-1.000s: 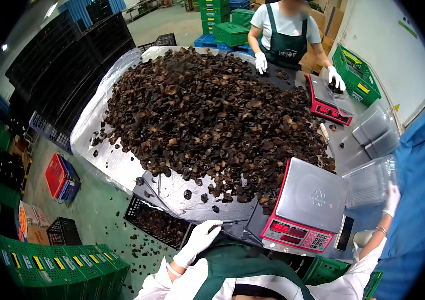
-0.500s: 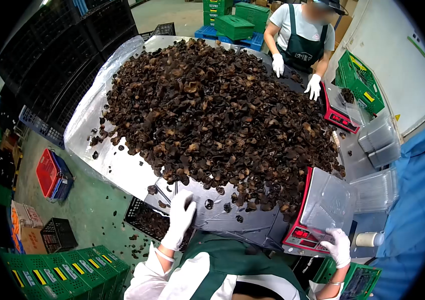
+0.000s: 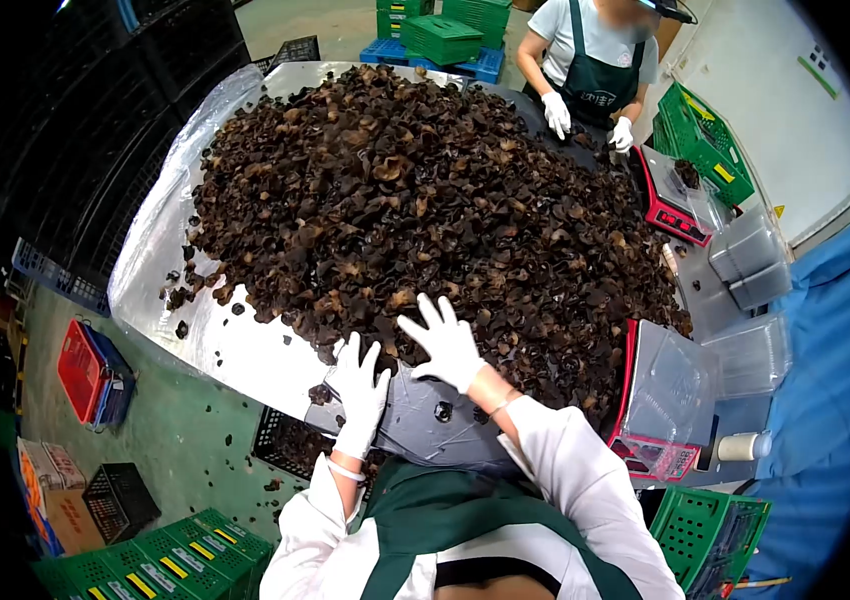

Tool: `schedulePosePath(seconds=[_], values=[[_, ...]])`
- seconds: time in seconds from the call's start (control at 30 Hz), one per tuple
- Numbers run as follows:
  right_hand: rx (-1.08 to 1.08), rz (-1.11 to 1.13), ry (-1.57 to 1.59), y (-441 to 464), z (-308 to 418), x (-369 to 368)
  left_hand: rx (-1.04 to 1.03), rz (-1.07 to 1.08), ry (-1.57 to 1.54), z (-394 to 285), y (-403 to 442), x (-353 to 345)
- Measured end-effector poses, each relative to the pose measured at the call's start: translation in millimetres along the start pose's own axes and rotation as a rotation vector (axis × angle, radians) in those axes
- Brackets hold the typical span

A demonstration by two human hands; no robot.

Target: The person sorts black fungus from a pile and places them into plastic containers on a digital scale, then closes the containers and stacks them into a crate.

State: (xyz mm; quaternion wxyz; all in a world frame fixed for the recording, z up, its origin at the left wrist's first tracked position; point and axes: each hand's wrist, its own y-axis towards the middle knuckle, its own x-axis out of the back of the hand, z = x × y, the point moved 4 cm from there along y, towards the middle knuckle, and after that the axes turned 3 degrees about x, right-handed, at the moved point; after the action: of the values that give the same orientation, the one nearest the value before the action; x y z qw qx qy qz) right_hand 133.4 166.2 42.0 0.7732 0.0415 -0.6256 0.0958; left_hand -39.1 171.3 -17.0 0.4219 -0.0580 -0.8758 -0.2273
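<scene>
A large heap of dark brown wood ear mushrooms covers most of the table. My left hand, in a white glove, reaches the near edge of the heap with its fingers apart. To its right, my right hand, also gloved, has its fingers spread over the front of the heap. Neither hand shows anything gripped. A few loose mushroom pieces lie on the grey table covering close to my hands. At the right stands a red scale with a clear plastic container on it.
Across the table a co-worker in white gloves works beside another red scale. Stacked clear containers line the right side. A black crate with mushrooms sits below the near edge; green crates stand lower left.
My right hand has left the scale at the right and moved left to the heap. My left hand has shifted slightly, its fingers now spread. The co-worker's hand near the far scale has drawn back.
</scene>
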Motion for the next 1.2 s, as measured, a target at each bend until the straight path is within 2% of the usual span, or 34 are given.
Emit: schedulePosePath(seconds=[0.1,0.27,0.33,0.4,0.47,0.53,0.6,0.7,0.73,0.8,0.87,0.9,0.93,1.0,1.07,1.1,1.13,1.2], values=[[0.154,-0.026,-0.006,-15.6,17.2,-35.8,-0.096,0.015,-0.13,-7.0,-12.7,-0.3],[0.27,-0.068,-0.014,-82.2,23.8,-55.9,-0.281,0.245,-0.185,-26.4,-60.6,11.6],[0.308,-0.091,0.114,-103.4,17.8,-53.6,-0.256,0.287,-0.178,-23.0,-75.4,14.2],[0.316,-0.083,0.119,-115.1,13.8,-40.7,-0.182,0.239,-0.142,-19.5,-80.5,20.9],[0.23,-0.132,0.272,-116.0,5.3,-26.9,-0.073,0.251,-0.153,-10.5,-81.3,16.8],[0.135,-0.303,0.287,-103.8,-7.7,-7.6,0.003,0.271,-0.205,-13.7,-69.3,15.5],[0.032,-0.362,0.317,-78.9,-16.6,13.0,0.026,0.319,-0.222,-19.0,-57.5,9.0],[-0.05,-0.174,0.096,-55.6,-24.0,-8.7,-0.037,0.305,-0.203,-27.1,-47.2,4.8],[0.034,-0.195,0.027,-58.9,-20.5,-19.5,-0.071,0.331,-0.227,-26.2,-49.5,2.4],[0.121,-0.186,0.109,-77.9,-10.2,-33.4,-0.142,0.325,-0.261,-27.1,-53.2,7.4],[0.199,-0.101,0.005,-105.7,0.2,-43.3,-0.167,0.306,-0.21,-22.9,-66.5,11.1],[0.188,-0.018,0.067,-116.5,3.7,-44.1,-0.165,0.302,-0.209,-22.5,-69.8,13.4],[0.226,-0.057,0.061,-123.8,4.9,-42.7,-0.123,0.262,-0.208,-20.9,-72.8,17.2],[0.175,-0.112,0.247,-119.8,8.1,-20.8,-0.003,0.236,-0.224,-17.1,-76.9,17.7],[0.186,-0.304,0.334,-96.5,1.5,-4.0,0.05,0.201,-0.235,-16.7,-76.5,15.3],[0.116,-0.335,0.298,-78.9,-0.8,2.1,0.058,0.187,-0.237,-16.9,-75.6,13.3],[0.111,-0.478,0.333,-60.7,-6.4,4.2,0.056,0.187,-0.233,-18.1,-74.5,12.4],[-0.01,-0.474,0.2,-25.7,-22.0,-7.8,0.053,0.153,-0.266,-20.4,-72.4,13.6]])
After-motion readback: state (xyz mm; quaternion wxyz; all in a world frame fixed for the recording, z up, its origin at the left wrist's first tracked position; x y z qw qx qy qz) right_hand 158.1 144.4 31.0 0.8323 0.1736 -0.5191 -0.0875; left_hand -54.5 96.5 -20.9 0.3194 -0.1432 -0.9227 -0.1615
